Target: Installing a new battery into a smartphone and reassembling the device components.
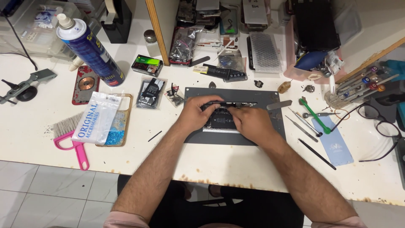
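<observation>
An opened phone [221, 118] lies on a dark grey work mat [270, 98] in the middle of the white bench. My left hand [196, 113] grips the phone's left side, thumb and fingers curled over its upper edge. My right hand [249, 121] covers the phone's right side, fingers pinched against the upper edge near the left hand's fingertips. Whether the right hand holds a small tool is hidden. The phone's dark inside shows between the two hands.
A blue spray can [90, 50] leans at the back left. A pink-handled brush [71, 135] and a white plastic bag [96, 118] over a glittery phone case lie left. Tweezers, a green pry tool [316, 118], screwdrivers [363, 82] and eyeglasses [379, 122] sit right.
</observation>
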